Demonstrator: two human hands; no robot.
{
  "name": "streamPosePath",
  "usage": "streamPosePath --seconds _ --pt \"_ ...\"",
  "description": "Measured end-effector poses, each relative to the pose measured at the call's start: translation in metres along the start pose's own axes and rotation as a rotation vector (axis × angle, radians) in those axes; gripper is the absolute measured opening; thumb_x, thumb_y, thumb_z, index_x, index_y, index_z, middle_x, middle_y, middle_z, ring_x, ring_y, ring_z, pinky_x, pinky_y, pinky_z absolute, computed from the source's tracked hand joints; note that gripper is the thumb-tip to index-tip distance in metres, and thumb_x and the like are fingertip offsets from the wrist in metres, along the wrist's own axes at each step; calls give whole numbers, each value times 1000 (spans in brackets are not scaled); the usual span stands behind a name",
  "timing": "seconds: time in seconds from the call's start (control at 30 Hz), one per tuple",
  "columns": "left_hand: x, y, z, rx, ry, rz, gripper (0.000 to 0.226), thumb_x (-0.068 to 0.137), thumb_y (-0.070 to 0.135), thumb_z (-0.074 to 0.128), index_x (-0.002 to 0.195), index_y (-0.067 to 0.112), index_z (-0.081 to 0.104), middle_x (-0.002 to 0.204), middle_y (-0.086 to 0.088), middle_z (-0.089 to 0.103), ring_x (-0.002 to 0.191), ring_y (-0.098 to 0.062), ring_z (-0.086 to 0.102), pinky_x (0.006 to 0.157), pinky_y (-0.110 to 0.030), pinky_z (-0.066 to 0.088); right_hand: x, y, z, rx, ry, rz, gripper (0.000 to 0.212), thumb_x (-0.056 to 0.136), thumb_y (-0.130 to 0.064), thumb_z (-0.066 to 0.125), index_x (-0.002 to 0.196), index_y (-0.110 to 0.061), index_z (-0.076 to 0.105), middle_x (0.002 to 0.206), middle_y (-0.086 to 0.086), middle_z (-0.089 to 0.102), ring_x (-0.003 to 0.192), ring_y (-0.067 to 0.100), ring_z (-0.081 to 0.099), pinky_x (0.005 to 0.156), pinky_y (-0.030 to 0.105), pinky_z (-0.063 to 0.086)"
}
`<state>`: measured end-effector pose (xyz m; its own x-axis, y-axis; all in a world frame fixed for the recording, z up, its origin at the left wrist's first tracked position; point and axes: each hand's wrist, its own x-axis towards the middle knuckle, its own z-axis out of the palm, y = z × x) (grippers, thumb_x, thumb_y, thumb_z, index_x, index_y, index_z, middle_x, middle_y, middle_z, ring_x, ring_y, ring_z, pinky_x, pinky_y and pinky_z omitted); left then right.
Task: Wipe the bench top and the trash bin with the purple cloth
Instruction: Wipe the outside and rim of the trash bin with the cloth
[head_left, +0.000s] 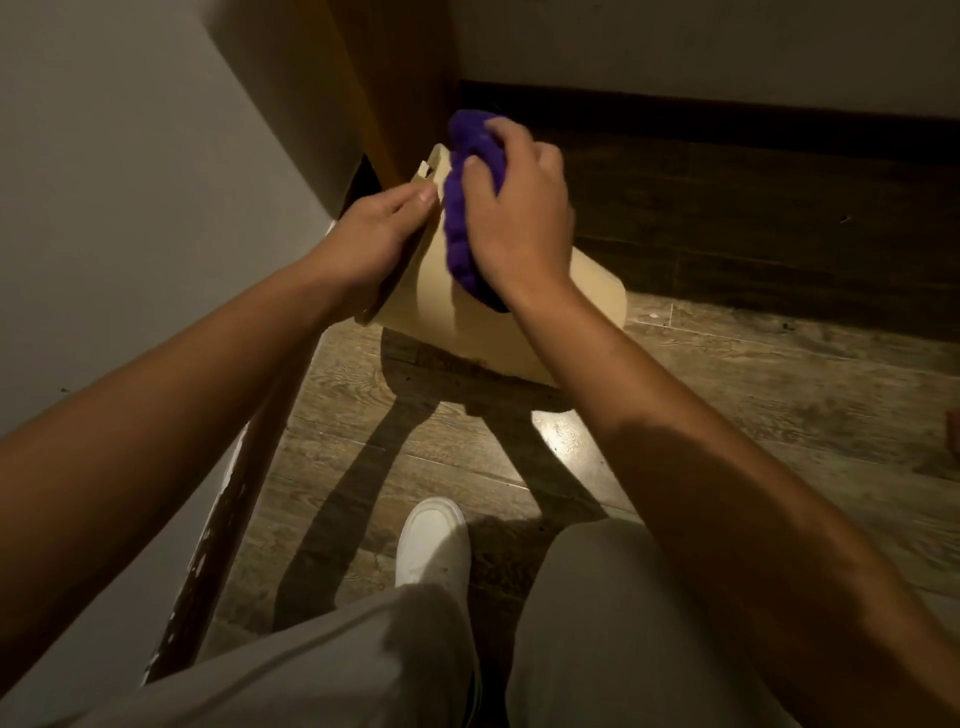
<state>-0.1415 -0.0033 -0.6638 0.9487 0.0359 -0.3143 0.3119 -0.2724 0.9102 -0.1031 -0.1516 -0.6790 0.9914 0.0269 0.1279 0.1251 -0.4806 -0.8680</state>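
A cream trash bin (436, 306) is tilted on the wooden floor, its rim toward the left and its base toward the right. My left hand (374, 234) grips the bin by its rim. My right hand (519, 208) is closed on the purple cloth (462, 234), a nubby bundle pressed against the bin's side wall. Part of the cloth sticks out above my fingers. The bench top is not in sight.
A pale wall panel (130, 182) stands close on the left, with a chipped edge running down to the floor. A dark skirting (727, 124) lines the far wall. My white shoe (434, 540) and trouser legs fill the lower part of the view.
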Motion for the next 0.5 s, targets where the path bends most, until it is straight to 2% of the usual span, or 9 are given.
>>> streamPosePath --seconds 0.1,0.2,0.27,0.37,0.43,0.5 --pt "4 2 8 -57 123 26 35 104 41 47 119 21 71 113 -10 74 110 -28 69 104 -51 49 -16 2 21 -195 13 -119 47 104 -41 45 149 -28 48 148 8 50 123 24 53 93 31 45" --pt "5 -2 12 0 186 53 37 104 44 43 100 26 75 97 -3 77 95 -20 73 86 -39 57 -24 13 27 -347 42 -105 47 105 -43 43 150 -31 48 151 7 50 131 26 50 105 40 38" --pt "3 -5 14 31 212 73 38 104 45 42 95 27 74 91 0 76 89 -18 74 79 -36 59 -24 21 26 -376 38 -113 46 104 -44 44 147 -31 51 149 7 51 131 26 50 105 40 38" --pt "3 -7 17 83 284 60 42 104 49 40 102 24 73 96 1 75 91 -17 71 78 -38 54 -16 39 17 -388 16 -53 43 104 -44 43 144 -32 54 145 6 53 129 27 51 104 42 40" --pt "5 -11 15 115 363 33 41 104 50 38 92 28 71 89 12 72 82 -2 66 70 -32 45 -9 57 6 -416 -29 39 42 105 -44 41 142 -32 55 143 8 54 125 30 54 102 45 45" --pt "7 -15 12 122 417 21 42 104 47 39 77 31 65 72 23 67 64 13 57 65 -29 37 -7 77 -5 -454 -69 109 42 105 -45 38 141 -30 55 140 10 55 119 32 56 98 48 49"
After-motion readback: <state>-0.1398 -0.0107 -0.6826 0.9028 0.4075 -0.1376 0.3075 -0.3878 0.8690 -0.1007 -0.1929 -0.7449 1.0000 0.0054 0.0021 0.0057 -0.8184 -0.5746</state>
